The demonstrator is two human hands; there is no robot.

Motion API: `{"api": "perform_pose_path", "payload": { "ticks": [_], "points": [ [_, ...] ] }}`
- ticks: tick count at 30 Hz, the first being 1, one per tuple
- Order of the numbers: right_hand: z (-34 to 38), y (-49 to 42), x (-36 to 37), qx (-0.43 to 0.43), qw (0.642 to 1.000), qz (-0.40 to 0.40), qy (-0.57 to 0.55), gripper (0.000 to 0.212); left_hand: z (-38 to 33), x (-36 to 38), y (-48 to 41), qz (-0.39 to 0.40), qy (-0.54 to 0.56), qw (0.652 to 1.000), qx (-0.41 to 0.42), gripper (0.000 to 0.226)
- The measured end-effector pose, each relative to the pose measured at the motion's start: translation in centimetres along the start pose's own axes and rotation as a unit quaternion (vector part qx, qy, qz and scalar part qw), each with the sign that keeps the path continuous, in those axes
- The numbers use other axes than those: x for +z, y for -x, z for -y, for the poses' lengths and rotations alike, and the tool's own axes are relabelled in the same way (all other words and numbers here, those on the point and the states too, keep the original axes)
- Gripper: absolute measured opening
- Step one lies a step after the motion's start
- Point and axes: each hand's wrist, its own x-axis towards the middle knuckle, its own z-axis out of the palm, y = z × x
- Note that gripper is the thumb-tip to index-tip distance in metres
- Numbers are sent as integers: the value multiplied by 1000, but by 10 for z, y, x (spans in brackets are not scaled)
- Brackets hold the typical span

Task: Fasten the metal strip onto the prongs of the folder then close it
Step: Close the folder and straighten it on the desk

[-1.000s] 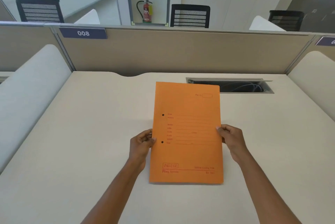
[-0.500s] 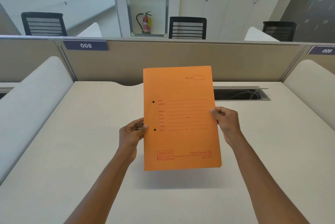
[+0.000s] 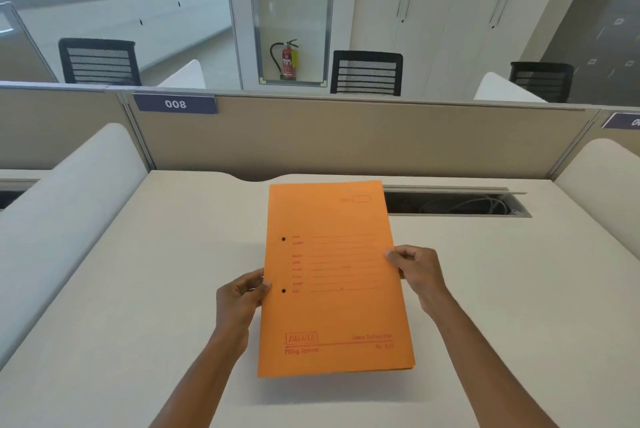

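An orange folder (image 3: 332,306) with red print and two punched holes near its left edge is held closed above the cream desk (image 3: 138,289), casting a shadow beneath it. My left hand (image 3: 239,299) grips its left edge by the lower hole. My right hand (image 3: 417,268) pinches its right edge at mid height. The metal strip and the prongs are hidden from view.
An open cable tray (image 3: 457,204) with wires is cut into the desk behind the folder on the right. A beige partition (image 3: 346,137) labelled 008 closes the back. Rounded white dividers (image 3: 69,206) flank both sides of the desk.
The folder lay flat on the desk a second ago. Both hands lifted it off the surface, and it now hangs slightly lower and flatter than half a second ago.
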Motion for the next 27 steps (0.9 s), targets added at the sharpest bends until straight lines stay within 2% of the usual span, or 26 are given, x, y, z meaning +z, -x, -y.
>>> {"api": "perform_pose_path", "payload": {
  "ticks": [3,4,8,14,17,20,23,27],
  "points": [
    [-7,-4,10,16,1000,-6,16,11,8,-2,-5,-15,-29,999,-8,21],
    [7,-50,36,3,1000,-5,29,12,0,-7,-51,-39,-23,999,3,22],
    [12,-76,60,5,997,-14,76,19,-2,-10,-82,-67,-60,996,-5,23],
    [12,-105,91,31,993,-43,110,11,-8,-15,-117,-101,-156,983,2,24],
    [12,-121,109,38,988,-59,138,8,-15,-15,-134,-88,-274,956,59,20],
    [12,-134,126,51,981,-59,179,15,-13,-20,-151,-64,-376,921,84,18],
    [10,-141,139,46,971,-55,227,31,-6,-25,-164,-77,-404,909,69,23],
    [5,-148,146,43,963,-34,263,33,-3,-27,-170,-89,-428,895,81,27]
  ]
}}
